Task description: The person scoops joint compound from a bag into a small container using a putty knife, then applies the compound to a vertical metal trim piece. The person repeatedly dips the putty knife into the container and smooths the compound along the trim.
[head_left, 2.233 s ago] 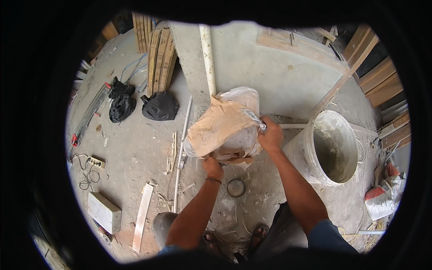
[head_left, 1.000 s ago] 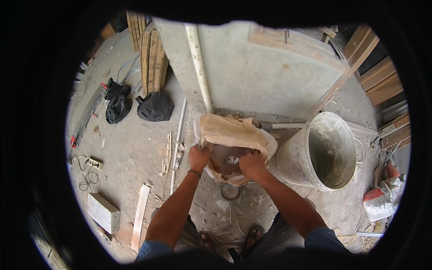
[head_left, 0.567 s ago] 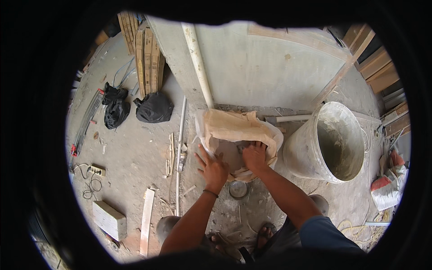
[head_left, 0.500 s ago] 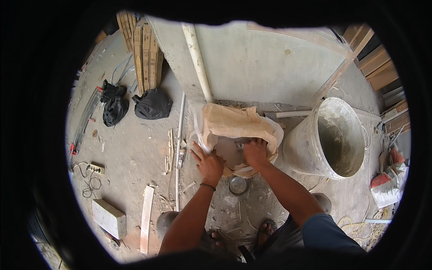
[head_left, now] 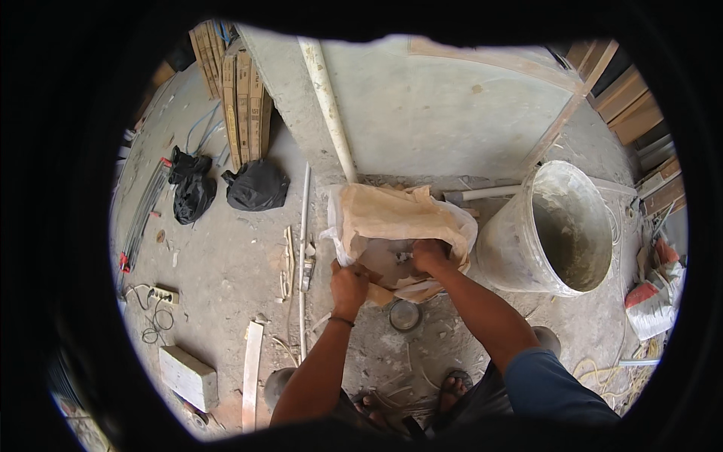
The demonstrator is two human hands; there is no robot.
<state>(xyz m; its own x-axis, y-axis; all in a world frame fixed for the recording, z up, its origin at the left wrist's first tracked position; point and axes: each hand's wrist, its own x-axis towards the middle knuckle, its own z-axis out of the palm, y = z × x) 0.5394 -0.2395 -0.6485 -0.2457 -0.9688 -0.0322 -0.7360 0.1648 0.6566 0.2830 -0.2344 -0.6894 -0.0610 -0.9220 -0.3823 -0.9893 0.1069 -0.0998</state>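
A torn brown paper sack [head_left: 395, 203] with a white outer layer stands open in front of me, pale grey powder [head_left: 384, 256] inside. My left hand [head_left: 349, 290] is closed on the near left part of its rim. My right hand [head_left: 431, 256] reaches down into the right side of the mouth, close to the powder. Shadow and the sack's wall hide the fingers of that hand, so what they hold, if anything, does not show. A small round tin [head_left: 405, 316] sits on the floor just below the sack's near edge.
A large grey-stained bucket [head_left: 504, 241] stands right of the sack. Behind rises a panel [head_left: 452, 105] with a pipe [head_left: 329, 105]. Leftward lie black plastic bags [head_left: 257, 184], a long thin pipe [head_left: 304, 256], a power strip [head_left: 163, 295] and a pale block [head_left: 188, 377].
My left hand has gone from spread fingers at the sack's left edge to a closed grip on its rim. My right hand has sunk slightly deeper inside.
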